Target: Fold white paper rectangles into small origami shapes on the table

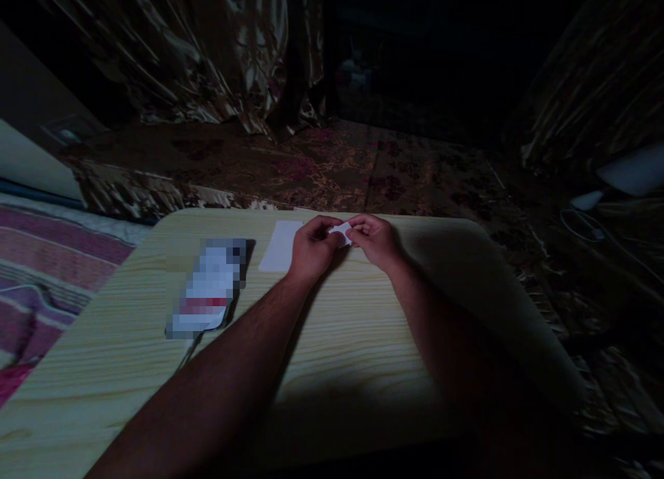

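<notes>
Between my two hands, near the far edge of the wooden table (353,320), is a small piece of white paper (341,231). My left hand (315,247) pinches it from the left with thumb and fingers. From the other side, my right hand (374,240) grips it between thumb and fingertips. A larger sheet of white paper (279,246) lies flat on the table just left of my left hand, partly covered by it. Whether the small piece is folded I cannot tell in the dim light.
A phone-like device (210,285), blurred out, lies on the table to the left with a cable (189,349) at its near end. Striped bedding (57,258) is beyond the left edge. Patterned curtains (249,50) hang at the back. A white cord (584,224) lies at right.
</notes>
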`<control>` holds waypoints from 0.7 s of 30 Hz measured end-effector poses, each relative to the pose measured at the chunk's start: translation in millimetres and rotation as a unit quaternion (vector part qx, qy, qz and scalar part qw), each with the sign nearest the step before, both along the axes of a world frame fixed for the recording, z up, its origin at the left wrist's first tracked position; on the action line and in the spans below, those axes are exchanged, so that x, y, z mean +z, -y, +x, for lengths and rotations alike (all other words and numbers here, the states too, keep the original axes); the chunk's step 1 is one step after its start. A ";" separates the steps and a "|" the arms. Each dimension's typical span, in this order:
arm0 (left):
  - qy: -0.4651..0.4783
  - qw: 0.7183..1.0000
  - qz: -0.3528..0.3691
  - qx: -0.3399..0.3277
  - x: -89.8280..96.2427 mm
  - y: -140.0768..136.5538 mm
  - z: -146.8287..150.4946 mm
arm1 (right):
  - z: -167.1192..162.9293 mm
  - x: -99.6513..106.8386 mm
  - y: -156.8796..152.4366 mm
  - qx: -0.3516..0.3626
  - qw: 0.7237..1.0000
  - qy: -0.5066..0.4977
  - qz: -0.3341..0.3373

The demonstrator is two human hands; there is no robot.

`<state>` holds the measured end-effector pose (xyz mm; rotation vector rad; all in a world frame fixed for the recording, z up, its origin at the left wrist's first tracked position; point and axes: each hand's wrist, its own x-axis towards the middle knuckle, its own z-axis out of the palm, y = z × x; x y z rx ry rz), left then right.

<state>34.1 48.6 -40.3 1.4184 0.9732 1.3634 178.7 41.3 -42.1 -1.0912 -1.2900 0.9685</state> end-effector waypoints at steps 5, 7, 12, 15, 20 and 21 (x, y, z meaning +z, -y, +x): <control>-0.014 0.999 -0.011 0.026 3.2 2.7 -0.1 | -0.6 0.5 0.3 -0.001 1.000 0.011 0.002; -0.015 0.999 -0.014 0.030 2.7 2.5 -0.7 | -1.0 0.4 0.5 -0.002 1.000 0.011 -0.002; -0.014 0.999 -0.021 0.021 0.1 0.2 -1.9 | -1.9 -0.8 1.0 -0.005 1.000 0.020 0.004; -0.003 1.000 -0.020 0.015 -0.9 -0.5 -1.8 | -2.0 -0.6 1.5 -0.003 1.000 0.020 0.007; 0.024 0.999 -0.026 -0.004 -1.7 -1.1 -1.6 | -1.7 0.1 2.2 0.008 1.000 0.015 0.012; 0.028 0.999 -0.027 -0.007 -1.6 -1.2 -1.6 | -1.6 0.4 2.3 0.009 1.000 0.015 0.011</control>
